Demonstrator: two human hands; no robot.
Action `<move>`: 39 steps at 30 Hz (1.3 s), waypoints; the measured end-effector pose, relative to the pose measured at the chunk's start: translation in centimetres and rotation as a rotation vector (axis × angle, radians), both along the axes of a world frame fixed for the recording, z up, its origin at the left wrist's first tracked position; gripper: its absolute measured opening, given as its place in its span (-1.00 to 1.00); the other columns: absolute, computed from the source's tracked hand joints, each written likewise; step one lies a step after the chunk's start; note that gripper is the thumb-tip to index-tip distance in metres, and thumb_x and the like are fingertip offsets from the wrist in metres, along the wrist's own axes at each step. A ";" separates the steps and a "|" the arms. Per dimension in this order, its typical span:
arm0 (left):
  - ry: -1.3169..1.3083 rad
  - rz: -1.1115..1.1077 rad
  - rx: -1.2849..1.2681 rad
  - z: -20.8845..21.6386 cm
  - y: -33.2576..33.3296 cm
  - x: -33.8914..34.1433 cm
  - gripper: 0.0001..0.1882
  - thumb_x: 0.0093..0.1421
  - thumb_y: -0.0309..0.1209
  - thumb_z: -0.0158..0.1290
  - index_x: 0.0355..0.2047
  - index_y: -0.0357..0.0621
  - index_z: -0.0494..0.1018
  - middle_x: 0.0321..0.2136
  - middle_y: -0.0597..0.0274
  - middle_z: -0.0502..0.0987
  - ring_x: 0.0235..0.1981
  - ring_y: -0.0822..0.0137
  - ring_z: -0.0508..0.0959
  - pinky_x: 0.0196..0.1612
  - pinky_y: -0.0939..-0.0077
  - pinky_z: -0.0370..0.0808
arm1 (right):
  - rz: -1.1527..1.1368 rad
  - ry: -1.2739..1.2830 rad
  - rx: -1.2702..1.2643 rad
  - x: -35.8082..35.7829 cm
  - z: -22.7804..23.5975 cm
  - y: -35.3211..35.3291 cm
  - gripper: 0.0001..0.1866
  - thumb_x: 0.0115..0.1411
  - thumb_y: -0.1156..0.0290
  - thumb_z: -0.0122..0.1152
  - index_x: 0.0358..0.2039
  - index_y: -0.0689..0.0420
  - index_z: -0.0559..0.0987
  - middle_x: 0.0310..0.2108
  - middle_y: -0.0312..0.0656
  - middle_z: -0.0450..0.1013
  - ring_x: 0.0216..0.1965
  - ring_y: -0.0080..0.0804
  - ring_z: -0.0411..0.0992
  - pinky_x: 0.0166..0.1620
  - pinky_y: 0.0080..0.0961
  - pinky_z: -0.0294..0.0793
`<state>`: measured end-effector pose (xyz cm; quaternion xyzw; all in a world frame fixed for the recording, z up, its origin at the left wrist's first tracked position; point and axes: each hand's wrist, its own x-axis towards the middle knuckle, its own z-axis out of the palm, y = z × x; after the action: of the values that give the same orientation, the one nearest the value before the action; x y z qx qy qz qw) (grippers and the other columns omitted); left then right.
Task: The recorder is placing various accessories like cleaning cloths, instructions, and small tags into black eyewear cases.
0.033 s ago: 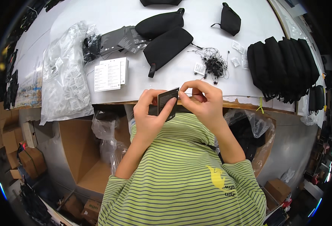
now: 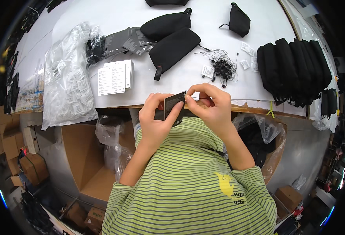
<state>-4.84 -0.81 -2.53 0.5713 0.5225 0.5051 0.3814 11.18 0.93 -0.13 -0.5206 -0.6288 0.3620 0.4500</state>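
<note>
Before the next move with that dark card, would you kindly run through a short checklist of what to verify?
1. Dark card gripped by left hand: ok.
2. Right hand fingertips at the card's top edge: ok.
3. Thin string pinched in the right hand: cannot tell.
4. Pile of black strings within reach on the table: ok.
5. Black pouch lying close ahead: ok.

Small dark grey card [image 2: 174,102]: flat, rectangular, held upright and slightly tilted, just above desk's near edge.
</note>
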 end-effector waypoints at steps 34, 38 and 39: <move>0.074 0.015 -0.156 -3.7 3.6 -1.6 -0.82 0.19 -0.39 0.09 -0.29 -0.24 0.43 -0.39 0.25 0.44 -0.52 0.51 0.37 -0.39 0.62 0.35 | 0.304 0.305 -0.568 1.6 -1.6 -0.6 -0.85 0.19 0.39 0.19 -0.36 0.22 0.54 -0.68 -0.44 0.32 -0.66 -0.76 0.23 -0.58 -0.76 0.16; 0.453 0.058 -0.228 -7.0 5.7 -2.7 -0.74 0.12 -0.34 0.16 -0.27 -0.26 0.45 -0.19 0.17 0.32 -0.52 0.37 0.36 -0.41 0.48 0.37 | 0.200 0.355 -0.559 1.8 -2.4 -0.7 -0.87 0.19 0.40 0.19 -0.36 0.21 0.54 -0.70 -0.44 0.32 -0.68 -0.77 0.22 -0.61 -0.77 0.12; 0.453 0.061 -0.226 -7.4 5.5 -2.8 -0.74 0.12 -0.34 0.16 -0.27 -0.26 0.45 -0.19 0.17 0.32 -0.52 0.37 0.36 -0.41 0.48 0.37 | 0.165 0.362 -0.575 1.7 -2.4 -0.7 -0.87 0.18 0.40 0.20 -0.36 0.21 0.54 -0.72 -0.45 0.31 -0.69 -0.78 0.21 -0.61 -0.77 0.10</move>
<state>-7.68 4.72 -9.96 0.6075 0.6647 0.3138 0.3010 12.92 0.20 -2.57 -0.5010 -0.4510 0.6459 0.3585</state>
